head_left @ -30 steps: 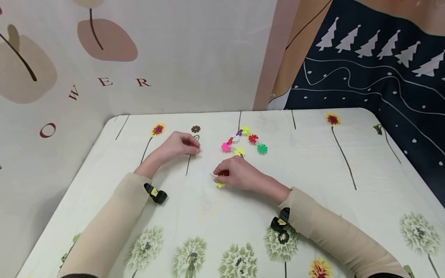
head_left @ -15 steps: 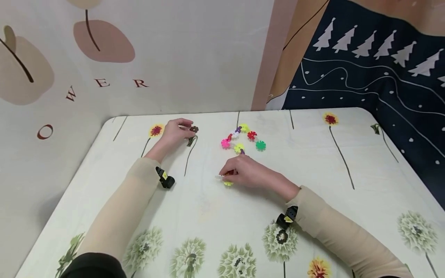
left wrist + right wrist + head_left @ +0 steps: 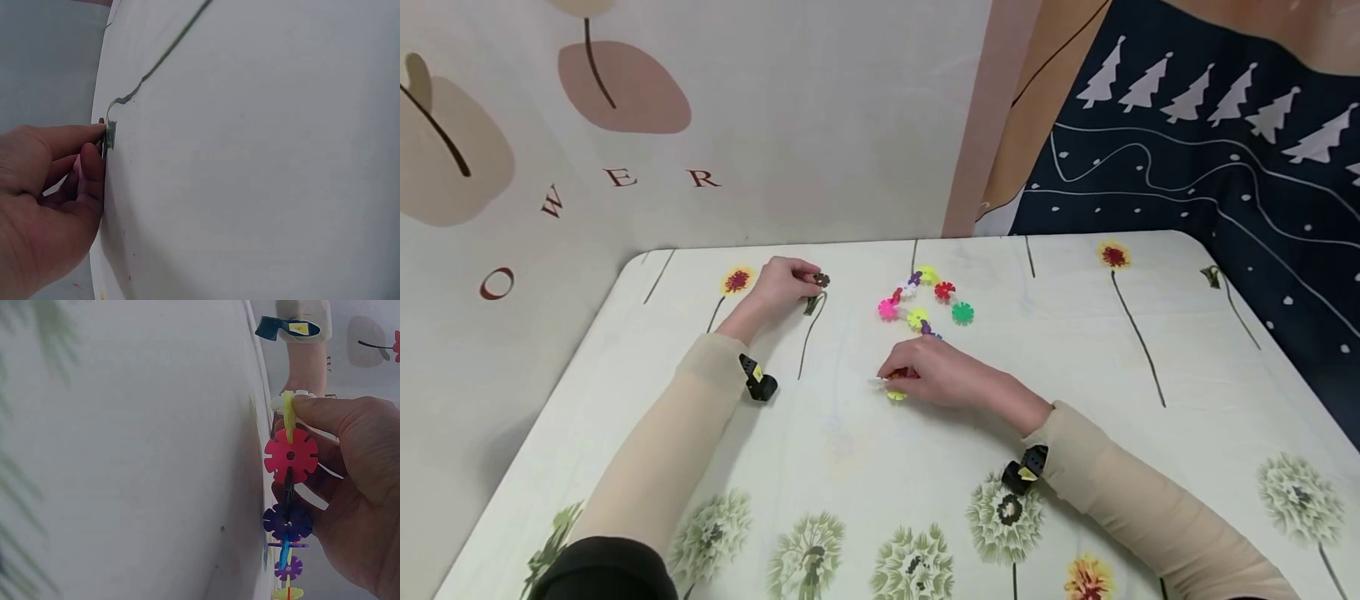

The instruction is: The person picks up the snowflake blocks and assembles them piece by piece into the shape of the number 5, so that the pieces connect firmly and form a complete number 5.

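Note:
At the back left of the table, my left hand [image 3: 777,287] pinches a small brown notched plastic disc [image 3: 822,280] at its fingertips. In the left wrist view only the brown edge of the disc shows beside the fingers [image 3: 81,134]. My right hand [image 3: 946,372] grips one end of a chain of interlocking snowflake discs, near a white disc [image 3: 877,383] and a yellow disc [image 3: 896,396]. The right wrist view shows a red disc [image 3: 291,456] and a purple disc [image 3: 287,523] linked below the yellow one. Further pink [image 3: 888,310] and green [image 3: 962,313] discs curve away behind that hand.
A white cloth [image 3: 820,450] with printed flowers and stems covers the table. A pale printed wall [image 3: 820,150] rises behind its back edge, and a dark curtain with tree prints [image 3: 1165,167] hangs at the right.
My left hand has moved back to the brown disc and now pinches it. My right hand has shifted slightly right with its end of the chain.

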`<state>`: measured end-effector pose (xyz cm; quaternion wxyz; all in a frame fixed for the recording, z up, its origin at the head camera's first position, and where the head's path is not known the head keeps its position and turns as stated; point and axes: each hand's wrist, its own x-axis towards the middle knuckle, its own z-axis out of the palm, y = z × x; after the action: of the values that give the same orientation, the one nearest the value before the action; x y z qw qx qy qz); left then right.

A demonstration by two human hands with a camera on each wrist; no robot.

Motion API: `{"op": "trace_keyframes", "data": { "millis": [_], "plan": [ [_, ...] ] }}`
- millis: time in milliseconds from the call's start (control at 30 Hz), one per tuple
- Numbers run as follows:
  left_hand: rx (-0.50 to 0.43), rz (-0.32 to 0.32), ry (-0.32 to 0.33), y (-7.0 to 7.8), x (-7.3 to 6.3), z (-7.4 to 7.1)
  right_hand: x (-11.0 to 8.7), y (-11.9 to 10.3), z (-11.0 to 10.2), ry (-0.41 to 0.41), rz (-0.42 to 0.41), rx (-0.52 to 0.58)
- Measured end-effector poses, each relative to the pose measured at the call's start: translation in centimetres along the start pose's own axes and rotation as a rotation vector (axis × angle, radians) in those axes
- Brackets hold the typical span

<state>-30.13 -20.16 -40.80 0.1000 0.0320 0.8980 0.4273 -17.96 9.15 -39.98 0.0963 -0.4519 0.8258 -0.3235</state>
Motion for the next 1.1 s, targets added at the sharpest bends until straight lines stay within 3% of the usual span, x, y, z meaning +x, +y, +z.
{"op": "trace_keyframes", "data": {
  "millis": [300,567,833,1100],
  "plan": [
    [0.032,-0.027,-0.033,0.0,0.0,-0.6,-0.2,0.2,0.0,0.0,-0.002,0.003],
    [0.073,0.033,-0.101,-0.3,-0.4,-0.6,-0.6,0.4,-0.3,0.032,0.016,0.018],
    [0.028,0.103,-0.165,-0.3,-2.6,-0.2,-1.0,0.6,-0.3,0.081,0.015,0.01],
    [-0.035,0.12,-0.243,0.6,-5.3,1.3,-1.3,0.8,-0.4,0.091,0.038,0.013]
  ]
}}
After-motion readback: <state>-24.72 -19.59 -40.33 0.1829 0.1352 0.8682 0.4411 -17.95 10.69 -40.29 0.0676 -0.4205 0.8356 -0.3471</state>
